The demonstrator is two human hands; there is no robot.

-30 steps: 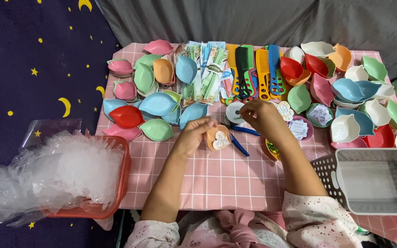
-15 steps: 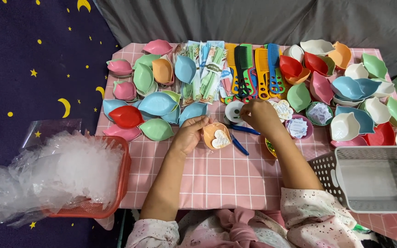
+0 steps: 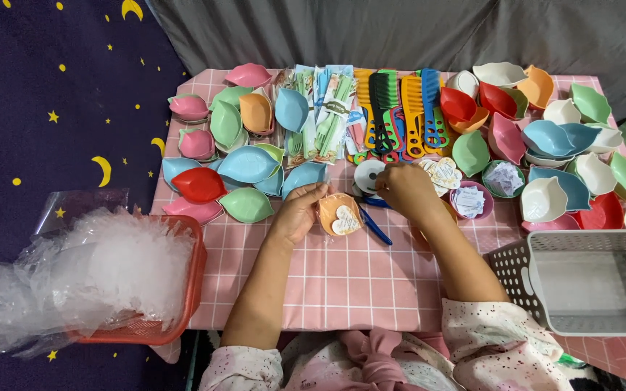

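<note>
Near the counter's (image 3: 313, 275) middle, the left hand (image 3: 298, 213) curled around an orange dish (image 3: 339, 214) topped with a white heart tag (image 3: 344, 220). Just right, the right hand (image 3: 407, 190) pinched at a tape roll (image 3: 368, 176), toward the far edge beside the combs (image 3: 400, 108).

Head camera looks steeply down, close, at table (image 3: 371, 282).

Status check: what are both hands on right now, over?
Left hand grips orange leaf-shaped dish, heart tag on top. Right hand at tape roll, grip unclear. Blue scissors lie beside the dish.
</note>
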